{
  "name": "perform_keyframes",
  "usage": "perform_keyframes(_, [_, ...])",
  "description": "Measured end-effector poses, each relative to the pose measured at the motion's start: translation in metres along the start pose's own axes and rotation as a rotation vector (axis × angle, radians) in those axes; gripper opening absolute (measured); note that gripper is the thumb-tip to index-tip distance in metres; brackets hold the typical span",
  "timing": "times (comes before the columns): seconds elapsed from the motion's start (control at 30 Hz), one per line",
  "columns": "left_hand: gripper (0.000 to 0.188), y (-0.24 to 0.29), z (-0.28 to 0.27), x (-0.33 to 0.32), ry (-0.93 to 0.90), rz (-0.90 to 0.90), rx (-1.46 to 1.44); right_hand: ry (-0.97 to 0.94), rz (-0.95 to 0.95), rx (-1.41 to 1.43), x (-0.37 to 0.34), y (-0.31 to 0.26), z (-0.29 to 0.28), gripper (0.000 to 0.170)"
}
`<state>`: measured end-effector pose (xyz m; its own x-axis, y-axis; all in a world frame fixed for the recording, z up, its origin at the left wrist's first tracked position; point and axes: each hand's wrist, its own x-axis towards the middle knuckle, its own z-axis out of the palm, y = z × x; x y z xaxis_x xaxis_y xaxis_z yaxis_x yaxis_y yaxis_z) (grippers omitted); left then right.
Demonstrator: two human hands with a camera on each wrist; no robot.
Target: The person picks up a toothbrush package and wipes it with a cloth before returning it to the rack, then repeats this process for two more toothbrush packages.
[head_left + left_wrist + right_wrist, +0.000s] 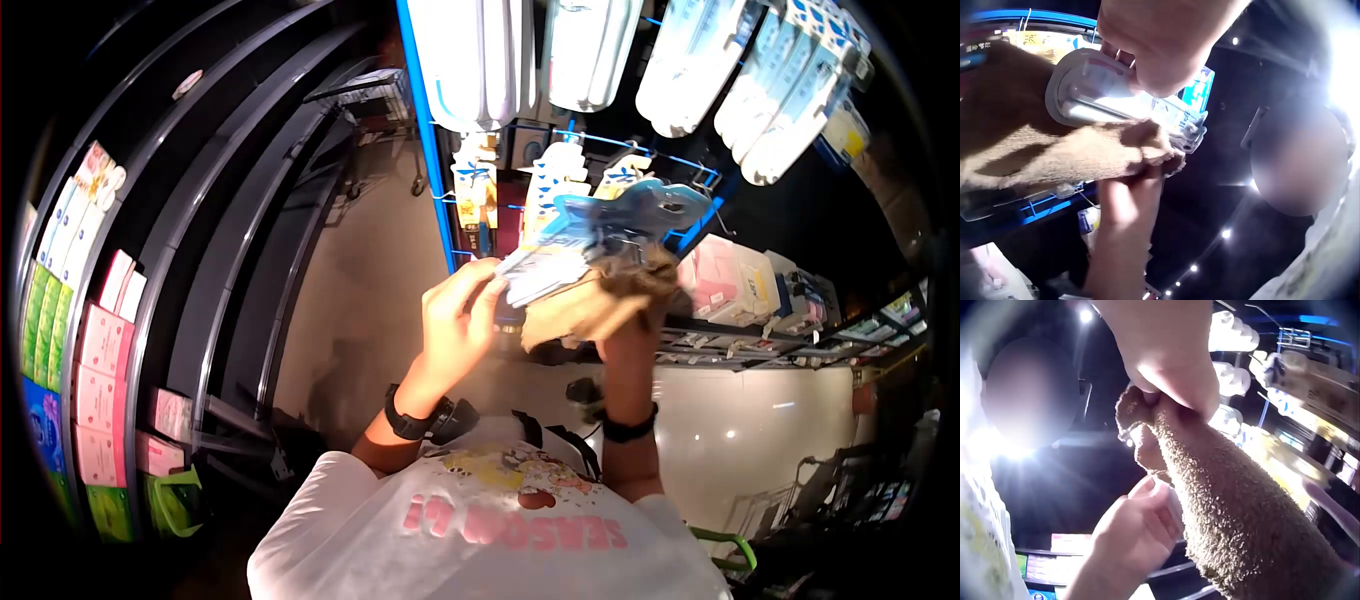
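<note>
My left hand (462, 308) pinches the edge of a clear blister pack (1100, 94) with a white and blue card. In the head view the pack (545, 265) is blurred, in front of the rack. A brown fuzzy cloth (1222, 506) is bunched in my right hand (1175, 369), its long end hanging down. From the left wrist, the cloth (1072, 153) runs right along the pack's lower side, and the right hand (1125, 203) grips it from below. Most of that hand is hidden behind the cloth (585, 310) in the head view.
A blue wire rack (440, 170) ahead carries hanging packs (595, 50) on hooks. Dark shelves (225, 200) line the left side, with pink boxes (100, 400) low down. Pink and white packages (725, 275) stand to the right. A trolley (375, 105) stands farther along the aisle floor (350, 270).
</note>
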<state>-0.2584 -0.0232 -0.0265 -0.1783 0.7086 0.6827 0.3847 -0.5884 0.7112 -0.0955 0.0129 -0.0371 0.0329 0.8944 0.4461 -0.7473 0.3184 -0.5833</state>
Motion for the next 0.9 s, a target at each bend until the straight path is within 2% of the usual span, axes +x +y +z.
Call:
perform_keyframes(0.03, [0.01,-0.002,0.004,-0.001,0.039,0.021,-0.035,-0.255,0.061,-0.372,0.023,-0.031,0.008,0.051])
perform_keyframes(0.07, [0.01,-0.006,0.004,-0.005,0.037,-0.031,-0.047,-0.122,-0.082,-0.601,0.022,-0.041,0.03,0.049])
perform_keyframes(0.1, [0.01,-0.007,0.004,-0.006,0.048,-0.023,-0.032,0.025,-0.05,-0.179,0.028,-0.034,0.036,0.048])
perform_keyframes(0.13, [0.01,-0.007,0.004,-0.007,0.058,-0.012,-0.016,-0.221,-0.166,-0.514,0.038,-0.053,0.04,0.048])
perform_keyframes(0.2, [0.01,-0.009,0.003,-0.009,0.065,0.031,0.051,-0.441,-0.393,-1.202,0.038,-0.073,0.053,0.048])
perform_keyframes(0.23, [0.01,-0.007,0.002,-0.009,0.084,0.013,0.074,-0.424,-0.394,-1.197,0.035,-0.069,0.055,0.048])
perform_keyframes(0.27, [0.009,-0.006,0.001,-0.01,0.104,-0.005,0.098,-0.337,-0.344,-0.955,0.031,-0.06,0.06,0.041])
perform_keyframes(0.33, [0.011,-0.008,0.0,-0.01,0.147,0.075,0.179,-0.172,-0.249,-0.467,0.026,-0.042,0.065,0.031])
perform_keyframes(0.37, [0.012,-0.009,-0.002,-0.009,0.168,0.104,0.208,-0.189,-0.427,-0.808,0.028,-0.037,0.067,0.029])
perform_keyframes(0.4, [0.013,-0.011,-0.003,-0.008,0.192,0.132,0.236,-0.182,-0.43,-0.799,0.025,-0.035,0.069,0.029])
perform_keyframes(0.47, [0.013,-0.02,-0.006,-0.011,0.195,0.125,0.266,-0.089,-0.194,-0.275,0.015,-0.036,0.081,0.025])
perform_keyframes(0.5, [0.014,-0.022,-0.008,-0.013,0.203,0.114,0.29,-0.086,-0.194,-0.27,0.017,-0.037,0.081,0.025])
perform_keyframes(0.6, [0.014,-0.021,-0.008,-0.016,0.194,0.071,0.294,-0.308,-0.719,-1.193,0.027,-0.041,0.08,0.016])
perform_keyframes(0.73, [0.014,-0.028,-0.009,-0.021,0.202,0.048,0.213,-0.308,-0.776,-1.271,0.023,-0.041,0.081,0.015])
perform_keyframes(0.77, [0.014,-0.025,-0.009,-0.02,0.186,0.037,0.212,-0.323,-0.851,-1.329,0.023,-0.045,0.083,0.019])
perform_keyframes(0.87, [0.014,-0.024,-0.007,-0.019,0.195,0.038,0.178,-0.434,-0.773,-1.385,0.02,-0.046,0.081,0.027])
perform_keyframes(0.9, [0.015,-0.017,-0.008,-0.016,0.171,0.054,0.219,-0.354,-0.476,-0.832,0.02,-0.031,0.074,0.033])
